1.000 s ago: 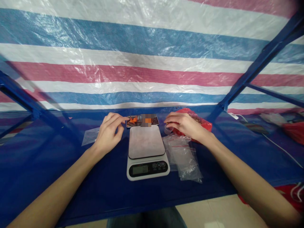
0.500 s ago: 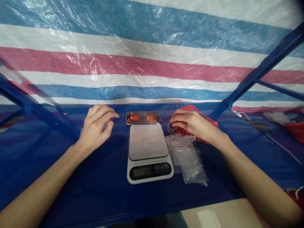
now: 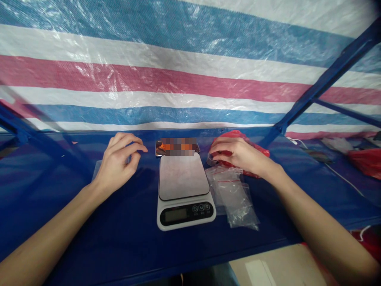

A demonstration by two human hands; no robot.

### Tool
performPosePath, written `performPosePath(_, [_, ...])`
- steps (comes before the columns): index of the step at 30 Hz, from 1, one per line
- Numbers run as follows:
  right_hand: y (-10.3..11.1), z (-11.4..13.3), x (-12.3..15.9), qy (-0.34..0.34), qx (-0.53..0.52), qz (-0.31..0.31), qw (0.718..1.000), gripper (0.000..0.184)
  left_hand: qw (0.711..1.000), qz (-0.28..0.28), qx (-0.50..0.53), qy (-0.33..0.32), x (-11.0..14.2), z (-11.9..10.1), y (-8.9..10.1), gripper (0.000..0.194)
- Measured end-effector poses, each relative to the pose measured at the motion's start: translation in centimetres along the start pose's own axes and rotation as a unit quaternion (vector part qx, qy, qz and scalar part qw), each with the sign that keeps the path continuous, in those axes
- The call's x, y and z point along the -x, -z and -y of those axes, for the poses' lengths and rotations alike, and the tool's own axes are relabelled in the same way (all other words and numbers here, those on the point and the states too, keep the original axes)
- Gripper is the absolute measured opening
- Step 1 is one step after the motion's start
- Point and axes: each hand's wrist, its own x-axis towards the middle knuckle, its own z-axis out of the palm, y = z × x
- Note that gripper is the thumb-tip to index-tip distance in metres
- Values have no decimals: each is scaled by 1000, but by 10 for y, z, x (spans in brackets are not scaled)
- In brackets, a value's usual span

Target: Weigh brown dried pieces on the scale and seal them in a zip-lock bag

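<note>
And here we see the left hand [image 3: 117, 165] drawn back from the glossy printed card [image 3: 177, 147]. A moment ago a fingertip sat at the card's edge; now a small gap has opened between them. The left fingers [image 3: 138, 147] curl loosely inward, pinching nothing, with the index pointing toward the card.

The card lies flat near the far edge of the blue tabletop [image 3: 127, 230], just behind the digital kitchen scale [image 3: 183, 176]. Part of its print is blurred out, so we can't make out what it shows. The scale's pale platform faces up, and its display is too small for us to read.

Over on the right, the right hand [image 3: 239, 153] stays put on the roll of clear tape [image 3: 212, 159]. The right fingers [image 3: 219, 146] curve over the roll, though we can't tell whether they are really gripping it. The roll sits against a crumpled red plastic bag [image 3: 256, 153], with clear zip bags [image 3: 232, 194] spread just beside the scale's right side.

Near the left wrist, a clear plastic sheet [image 3: 97, 171] peeks out. Behind everything hangs a striped tarp [image 3: 190, 79], crossed by a blue metal strut [image 3: 327, 75].
</note>
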Motion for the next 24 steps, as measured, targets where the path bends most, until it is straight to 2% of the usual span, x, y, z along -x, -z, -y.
performPosePath(9, [0, 13, -4, -2, 7, -38, 999, 22, 999, 4, 19, 28, 0, 1, -4, 26])
performPosePath(12, [16, 11, 1, -20, 38, -96, 994, 29, 1000, 2, 17, 21, 0, 2, -2, 27])
performPosePath(15, [41, -9, 18, -103, 75, -162, 979, 27, 1000, -15, 1, 12, -1, 4, 1, 29])
performPosePath(16, [47, -20, 25, -139, 72, -155, 975, 23, 1000, -21, -6, 11, -1, 6, 3, 29])
performPosePath(17, [52, -32, 34, -170, 54, -122, 976, 19, 1000, -26, -12, 10, -1, 7, 4, 29])
performPosePath(19, [52, -55, 48, -202, -18, -28, 979, 18, 999, -30, -16, 10, -2, 10, 6, 29])
performPosePath(21, [43, -70, 55, -190, -40, -1, 981, 19, 1000, -21, -9, 11, -2, 13, 7, 30])
performPosePath(24, [27, -72, 54, -137, -14, -6, 990, 22, 1000, 13, 11, 17, -2, 14, 7, 31])
